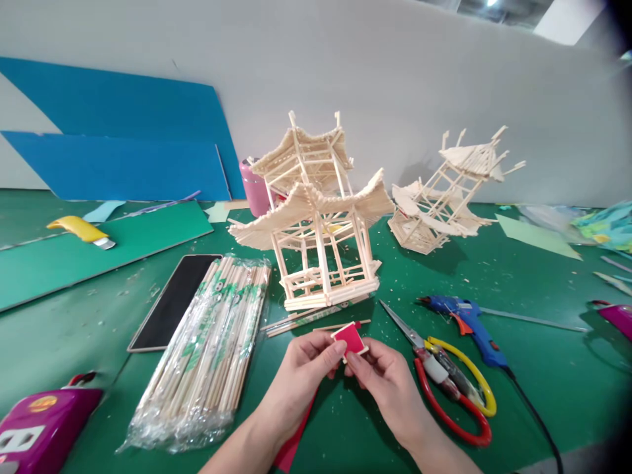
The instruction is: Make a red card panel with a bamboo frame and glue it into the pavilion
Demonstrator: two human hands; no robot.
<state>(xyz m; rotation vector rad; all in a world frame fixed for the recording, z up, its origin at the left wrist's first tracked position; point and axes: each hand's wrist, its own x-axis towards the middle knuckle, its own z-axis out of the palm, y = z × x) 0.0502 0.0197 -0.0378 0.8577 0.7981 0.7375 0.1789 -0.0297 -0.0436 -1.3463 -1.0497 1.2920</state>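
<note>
Both my hands pinch one small red square piece [351, 338] with a pale wooden edge, held just above the green mat. My left hand [301, 376] grips its left side with thumb and fingers. My right hand [382, 380] holds its right lower corner. Directly behind it stands a two-tier pagoda model [316, 224] built of wooden sticks. A few loose sticks [316, 320] lie between the model and my hands. A strip of red paper [292, 442] lies under my left wrist.
A plastic-wrapped bundle of chopsticks [210, 349] and a black phone [174, 299] lie at left. Scissors [444, 378] and a blue glue gun [467, 319] lie at right. A second stick model [447, 194] stands tilted at back right. A pink cup [254, 187], a yellow knife [81, 230] and blue boards [118, 141] sit behind.
</note>
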